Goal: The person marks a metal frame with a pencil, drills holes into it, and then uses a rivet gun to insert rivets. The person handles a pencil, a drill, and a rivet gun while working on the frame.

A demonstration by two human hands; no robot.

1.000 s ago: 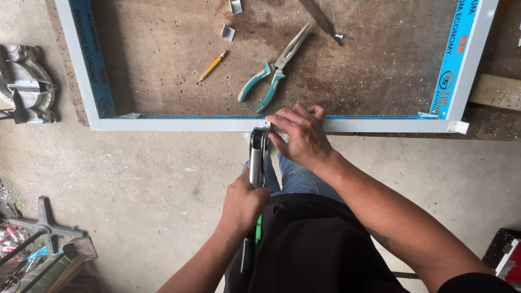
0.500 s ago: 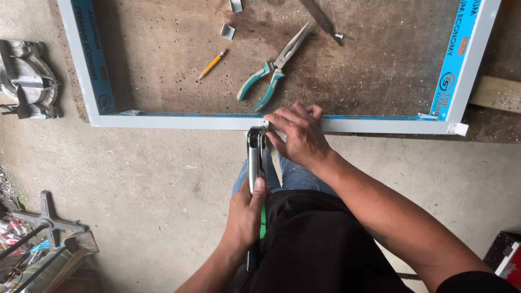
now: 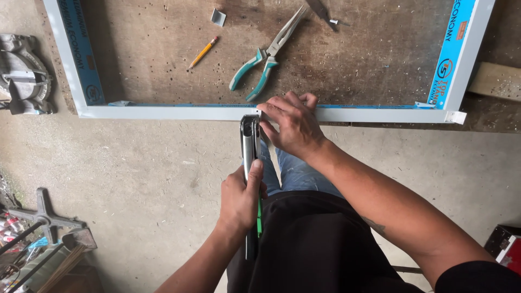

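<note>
Silver metal hand tool (image 3: 249, 142) (green-handled) is gripped shut in the left hand (image 3: 240, 196); the white aluminium frame rail (image 3: 163, 112) is pressed by the right hand (image 3: 291, 126), fingers spread flat.

Setting: a workshop, likely metal or window-frame fabrication. Bare concrete floor (image 3: 135, 173), stained and littered with filings and chips. White aluminium frame (image 3: 163, 112) with blue protective film lies flat at 12 o'clock; inside it, teal-handled long-nose pliers (image 3: 260, 68) and a pencil (image 3: 202, 52). Power saw (image 3: 24, 76) at 10 o'clock (partly cut off). Metal stand and clutter at 8 o'clock.
</note>
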